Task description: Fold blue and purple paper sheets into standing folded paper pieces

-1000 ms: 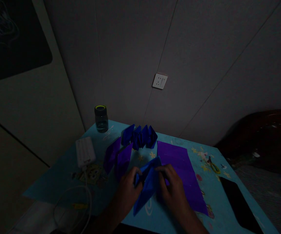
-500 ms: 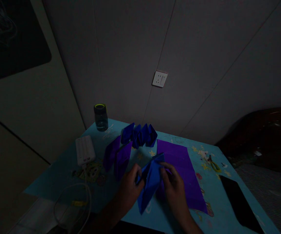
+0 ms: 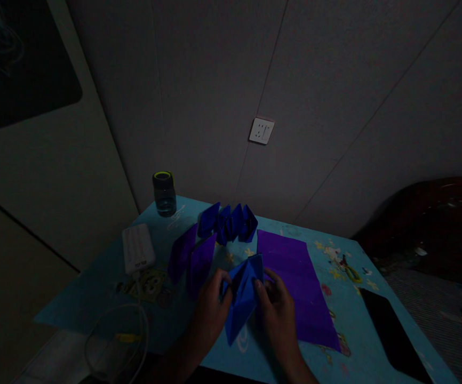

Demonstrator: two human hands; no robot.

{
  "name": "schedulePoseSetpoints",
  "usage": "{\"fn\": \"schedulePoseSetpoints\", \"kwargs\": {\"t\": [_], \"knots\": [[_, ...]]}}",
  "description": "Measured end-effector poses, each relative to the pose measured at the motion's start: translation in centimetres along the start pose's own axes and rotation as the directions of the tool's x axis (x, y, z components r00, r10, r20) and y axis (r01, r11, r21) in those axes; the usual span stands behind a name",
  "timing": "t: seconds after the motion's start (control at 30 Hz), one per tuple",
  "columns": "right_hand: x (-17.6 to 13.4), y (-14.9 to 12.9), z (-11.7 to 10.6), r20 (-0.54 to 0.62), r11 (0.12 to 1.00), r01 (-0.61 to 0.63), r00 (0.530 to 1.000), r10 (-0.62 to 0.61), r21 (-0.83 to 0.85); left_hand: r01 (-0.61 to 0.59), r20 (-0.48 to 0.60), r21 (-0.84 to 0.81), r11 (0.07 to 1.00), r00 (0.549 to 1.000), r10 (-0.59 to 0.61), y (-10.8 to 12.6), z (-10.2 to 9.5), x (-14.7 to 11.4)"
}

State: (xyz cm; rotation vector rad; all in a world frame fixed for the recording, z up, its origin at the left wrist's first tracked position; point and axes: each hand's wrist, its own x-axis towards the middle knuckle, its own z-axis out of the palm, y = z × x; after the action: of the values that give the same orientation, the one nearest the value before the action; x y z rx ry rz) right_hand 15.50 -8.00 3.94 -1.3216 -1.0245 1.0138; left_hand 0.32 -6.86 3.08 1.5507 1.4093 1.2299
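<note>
Between my two hands I hold a blue folded paper boat [image 3: 244, 298] above the front of the table, tilted with one point toward me. My left hand [image 3: 214, 304] grips its left side, fingers curled at the fold. On the right edge, my right hand [image 3: 276, 306] pinches the paper with thumb and fingers. Just beyond my left hand stand two purple folded paper boats [image 3: 201, 264]. Several blue folded paper boats [image 3: 231, 223] stand in a row behind them. A creased purple paper sheet [image 3: 295, 282] lies flat beside my right hand.
A white power bank [image 3: 138, 248] with a white cable [image 3: 114, 306] lies at the left. Behind it stands a water bottle [image 3: 164, 194]. Yellow-handled scissors [image 3: 351, 272] and a black phone-like slab [image 3: 393, 333] rest on the table's right side. A wall socket [image 3: 261, 131] is above.
My right hand has shifted slightly left and down along the blue boat's edge, and the boat has turned a little. Both hands still hold it.
</note>
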Motion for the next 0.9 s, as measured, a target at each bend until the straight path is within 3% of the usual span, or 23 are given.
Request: {"fn": "schedulePoseSetpoints", "kwargs": {"t": [0.13, 0.23, 0.37, 0.7, 0.8, 0.9], "knots": [[-0.2, 0.2, 0.3, -0.074, 0.994, 0.033, 0.997, -0.025, 0.105, 0.082, 0.059, -0.151, 0.985, 0.996, -0.074, -0.2, -0.1, 0.2], [0.0, 0.5, 0.2, -0.085, 0.996, 0.08, 0.993, -0.076, 0.041, 0.115, 0.102, -0.239, 0.964, 0.99, -0.093, -0.2, -0.3, 0.1], [0.2, 0.5, -0.3, -0.051, 0.987, 0.129, 0.99, -0.134, -0.1, 0.129, 0.079, -0.189, 0.973, 0.99, -0.116, 0.5, -0.9, 0.0], [0.6, 1.1, -0.9, 0.013, 0.964, 0.169, 0.985, -0.17, -0.205, 0.191, 0.077, -0.229, 0.955, 0.981, -0.178, 0.6, -0.7, 0.1], [0.5, 1.6, -1.4, 0.089, 0.895, 0.278, 0.961, -0.263, -0.35, 0.18, 0.087, -0.231, 0.956, 0.983, -0.164, 0.5, -0.5, -0.1], [0.2, 2.0, -1.7, 0.187, 0.749, 0.394, 0.918, -0.35, -0.533, 0.132, 0.065, -0.179, 0.975, 0.99, -0.123, 0.3, -0.1, -0.4]]}}
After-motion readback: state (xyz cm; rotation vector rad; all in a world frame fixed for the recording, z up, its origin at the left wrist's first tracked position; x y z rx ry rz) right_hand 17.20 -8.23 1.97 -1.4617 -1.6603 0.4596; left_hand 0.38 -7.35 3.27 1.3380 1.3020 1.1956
